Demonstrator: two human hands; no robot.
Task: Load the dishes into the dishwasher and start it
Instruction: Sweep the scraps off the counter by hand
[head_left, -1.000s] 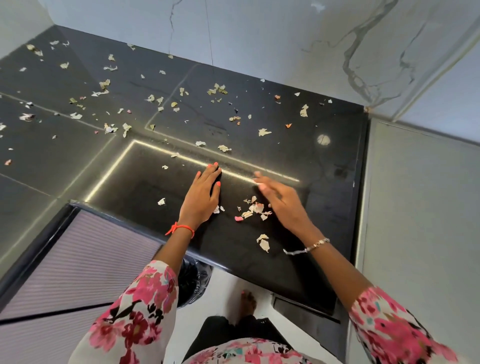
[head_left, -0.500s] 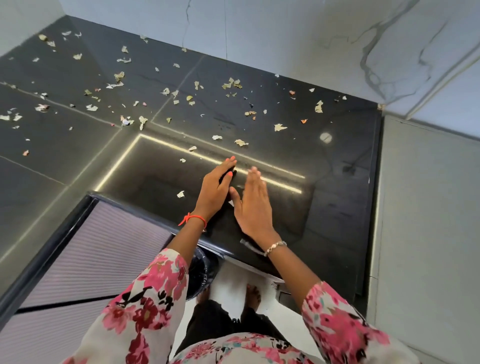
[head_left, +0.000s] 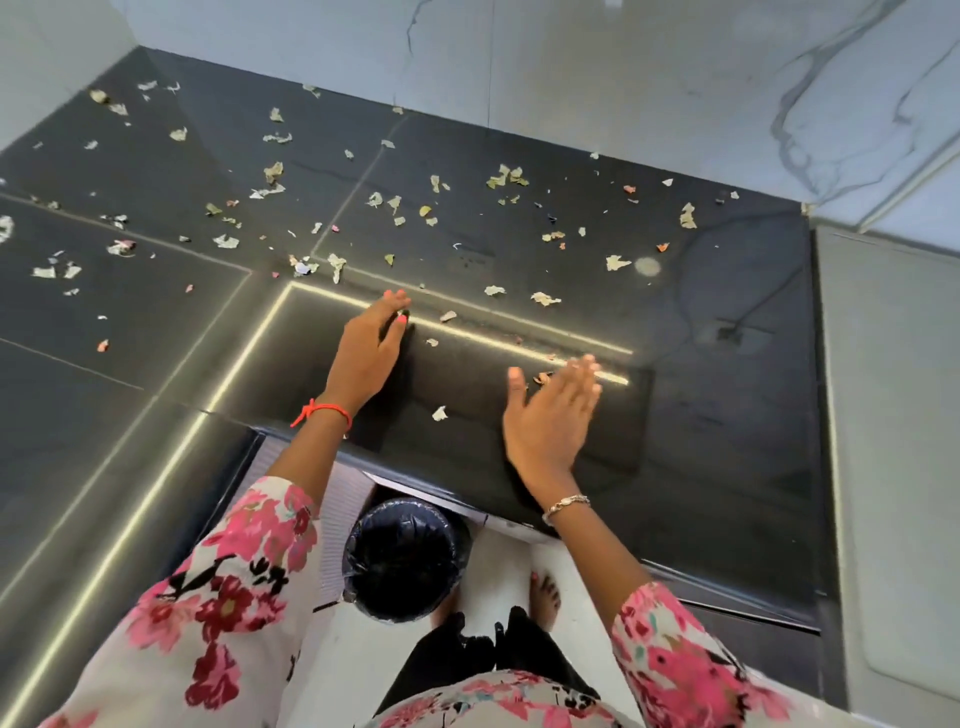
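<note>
Home kitchen, by the look of it. Glossy black stone table (head_left: 727, 415) runs in an L against a white marble-veined wall (head_left: 623, 104), with a ribbed cabinet front (head_left: 337, 519) under its edge. A small bin (head_left: 405, 558) lined with a black bag sits on the white floor (head_left: 498, 561) just below that edge. Bare foot (head_left: 544, 592) beside it (domestic, not commercial). Torn scraps (head_left: 506, 176), pale and a few orange, litter the table top; can't tell what they are.

Hands x2 (L hand (head_left: 366, 358), R hand (head_left: 550, 415)), wrist bands x2 (red thread (head_left: 322, 412), metal bracelet (head_left: 566, 505)), bin (head_left: 405, 558) w/ black liner x1, bare foot (head_left: 544, 592) x1 clearly seen, black countertop (head_left: 727, 415) x1, scraps (head_left: 618, 263) approx. several dozen, exact no. not countable
</note>
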